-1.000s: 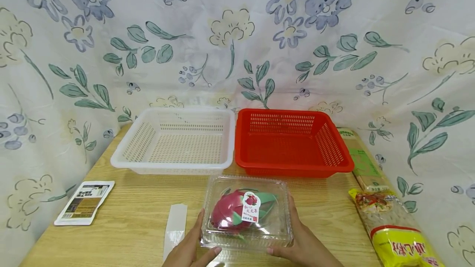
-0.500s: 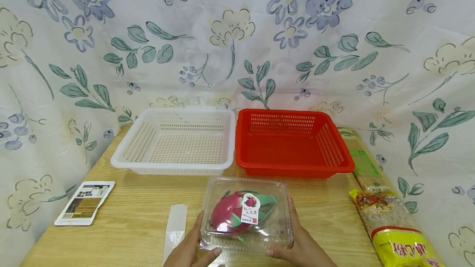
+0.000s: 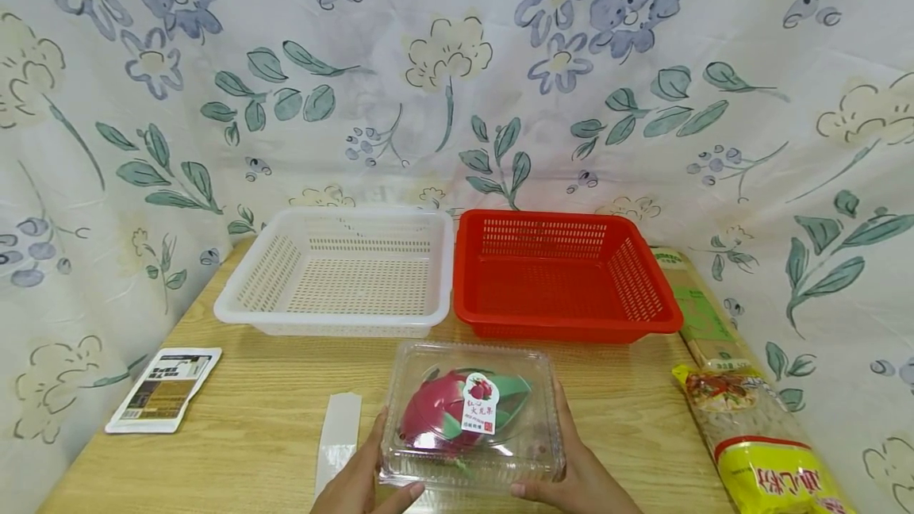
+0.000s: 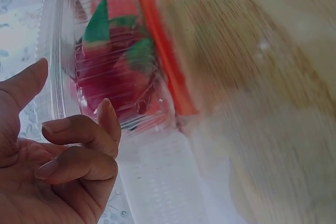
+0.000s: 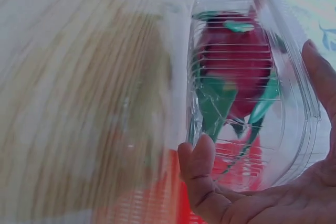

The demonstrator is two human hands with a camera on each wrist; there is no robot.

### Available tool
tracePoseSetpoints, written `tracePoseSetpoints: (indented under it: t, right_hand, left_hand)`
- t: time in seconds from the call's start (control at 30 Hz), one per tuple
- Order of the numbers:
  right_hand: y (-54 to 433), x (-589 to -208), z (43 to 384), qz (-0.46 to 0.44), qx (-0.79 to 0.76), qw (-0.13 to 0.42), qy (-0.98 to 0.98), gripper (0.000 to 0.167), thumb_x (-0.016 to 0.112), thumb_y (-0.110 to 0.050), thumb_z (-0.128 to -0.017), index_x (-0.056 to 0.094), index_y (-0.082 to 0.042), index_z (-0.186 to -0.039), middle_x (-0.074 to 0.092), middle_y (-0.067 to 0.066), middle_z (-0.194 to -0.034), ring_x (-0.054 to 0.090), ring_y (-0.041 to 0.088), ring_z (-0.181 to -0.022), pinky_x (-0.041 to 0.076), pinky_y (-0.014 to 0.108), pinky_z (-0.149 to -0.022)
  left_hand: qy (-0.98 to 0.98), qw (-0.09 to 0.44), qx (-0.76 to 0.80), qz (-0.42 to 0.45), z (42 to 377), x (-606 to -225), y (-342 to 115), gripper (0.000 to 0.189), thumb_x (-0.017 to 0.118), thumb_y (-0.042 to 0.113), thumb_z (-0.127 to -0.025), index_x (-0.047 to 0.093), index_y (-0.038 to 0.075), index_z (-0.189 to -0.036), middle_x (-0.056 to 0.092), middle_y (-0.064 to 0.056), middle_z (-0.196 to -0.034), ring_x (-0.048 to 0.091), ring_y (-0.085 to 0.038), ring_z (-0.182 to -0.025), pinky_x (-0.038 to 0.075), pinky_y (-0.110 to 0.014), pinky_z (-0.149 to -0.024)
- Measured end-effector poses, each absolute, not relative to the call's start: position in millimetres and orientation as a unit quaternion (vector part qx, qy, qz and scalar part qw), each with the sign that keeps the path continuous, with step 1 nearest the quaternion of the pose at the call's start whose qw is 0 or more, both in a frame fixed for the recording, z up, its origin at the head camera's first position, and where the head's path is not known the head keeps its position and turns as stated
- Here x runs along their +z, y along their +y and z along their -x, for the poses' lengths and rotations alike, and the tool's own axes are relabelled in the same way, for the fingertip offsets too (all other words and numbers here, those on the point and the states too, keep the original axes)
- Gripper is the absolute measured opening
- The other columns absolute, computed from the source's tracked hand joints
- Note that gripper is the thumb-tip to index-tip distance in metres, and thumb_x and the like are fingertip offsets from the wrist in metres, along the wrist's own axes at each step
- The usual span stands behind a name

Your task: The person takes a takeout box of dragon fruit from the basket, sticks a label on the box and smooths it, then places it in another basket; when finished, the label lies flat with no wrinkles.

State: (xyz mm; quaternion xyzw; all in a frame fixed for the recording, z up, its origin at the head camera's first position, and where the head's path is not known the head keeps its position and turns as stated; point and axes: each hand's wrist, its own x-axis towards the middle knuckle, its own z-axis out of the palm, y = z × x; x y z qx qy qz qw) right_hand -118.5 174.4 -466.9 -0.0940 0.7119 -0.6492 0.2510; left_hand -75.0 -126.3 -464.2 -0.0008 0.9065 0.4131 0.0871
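Note:
A clear plastic clamshell box is held between my two hands, close over the near part of the table. Inside lies a pink-red dragon fruit with green scales, and a white label is on the lid. My left hand grips the box's left side, thumb toward me along the near edge. On the opposite side my right hand grips it the same way. Curled fingers of the left hand show at the box's end in the left wrist view; the right fingers support the other end.
Behind the box stand a white basket and a red basket, side by side. A white-edged pouch lies at the left, a pale strip nearer. Along the right edge lie a green-labelled packet and a yellow noodle bag.
The box has come slightly nearer to me and a little to the left, both hands keeping their grip. The baskets and packets stay where they were.

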Motion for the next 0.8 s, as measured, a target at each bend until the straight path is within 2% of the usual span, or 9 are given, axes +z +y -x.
tracePoseSetpoints:
  t: [0.1,0.2,0.27,0.33,0.47,0.63,0.7,0.8]
  right_hand:
    - [174,-465,117,0.099,-0.658,0.245,0.705,0.126,0.079,-0.017,-0.086,-0.025,-0.047,-0.150,0.011,0.035,-0.157,0.062,0.032,-0.114,0.055,0.035,-0.089]
    - [174,-463,117,0.095,-0.655,0.239,0.710,0.127,0.080,-0.018,-0.085,-0.024,-0.049,-0.150,0.007,0.033,-0.159,0.061,0.032,-0.116,0.054,0.036,-0.091]
    - [173,-462,116,0.092,-0.658,0.241,0.707,0.126,0.080,-0.018,-0.085,-0.023,-0.053,-0.149,0.004,0.033,-0.160,0.060,0.033,-0.117,0.053,0.039,-0.093]
    - [173,-460,115,0.092,-0.662,0.241,0.704,0.126,0.080,-0.017,-0.085,-0.022,-0.055,-0.148,0.001,0.032,-0.160,0.058,0.035,-0.119,0.053,0.042,-0.094]
    - [173,-458,113,0.098,-0.665,0.236,0.702,0.124,0.079,-0.016,-0.085,-0.021,-0.057,-0.147,-0.003,0.036,-0.158,0.054,0.040,-0.124,0.052,0.047,-0.095]
    - [174,-455,110,0.107,-0.662,0.237,0.703,0.125,0.078,-0.017,-0.087,-0.025,-0.049,-0.150,0.015,0.045,-0.148,0.055,0.042,-0.120,0.054,0.048,-0.091]
    - [174,-453,109,0.110,-0.654,0.228,0.713,0.126,0.079,-0.017,-0.086,-0.026,-0.044,-0.151,0.021,0.044,-0.146,0.056,0.042,-0.119,0.054,0.047,-0.090]
    - [174,-450,108,0.109,-0.641,0.209,0.730,0.128,0.081,-0.016,-0.083,-0.023,-0.044,-0.152,0.024,0.042,-0.147,0.054,0.043,-0.122,0.053,0.045,-0.092]
  left_hand:
    - [0.912,0.068,0.405,0.001,73,-463,-125,0.106,0.076,0.053,-0.081,0.020,0.007,-0.158,0.062,-0.009,-0.105,0.057,-0.013,-0.075,0.051,-0.040,-0.063]
    - [0.915,0.047,0.401,-0.006,71,-462,-124,0.105,0.077,0.053,-0.080,0.022,0.007,-0.157,0.065,-0.012,-0.114,0.065,-0.023,-0.093,0.055,-0.051,-0.071]
    - [0.914,0.040,0.402,-0.010,70,-461,-124,0.104,0.077,0.052,-0.080,0.023,0.008,-0.157,0.065,-0.013,-0.115,0.066,-0.028,-0.098,0.055,-0.056,-0.072]
    - [0.914,0.040,0.403,-0.013,70,-461,-124,0.104,0.077,0.051,-0.080,0.022,0.008,-0.157,0.065,-0.012,-0.112,0.066,-0.026,-0.095,0.055,-0.053,-0.070]
    - [0.918,0.042,0.395,-0.012,70,-459,-124,0.104,0.077,0.051,-0.080,0.023,0.008,-0.157,0.063,-0.004,-0.097,0.059,-0.012,-0.079,0.053,-0.040,-0.063]
    - [0.917,0.038,0.397,-0.001,69,-457,-123,0.103,0.078,0.051,-0.080,0.024,0.009,-0.157,0.058,0.000,-0.092,0.046,-0.004,-0.063,0.043,-0.027,-0.054]
    - [0.916,0.031,0.400,-0.004,68,-456,-123,0.103,0.078,0.050,-0.080,0.024,0.009,-0.157,0.060,-0.001,-0.094,0.049,-0.004,-0.065,0.045,-0.028,-0.055]
    - [0.913,0.011,0.408,-0.017,67,-455,-123,0.102,0.080,0.048,-0.079,0.025,0.012,-0.157,0.065,-0.004,-0.103,0.063,-0.013,-0.082,0.054,-0.039,-0.063]
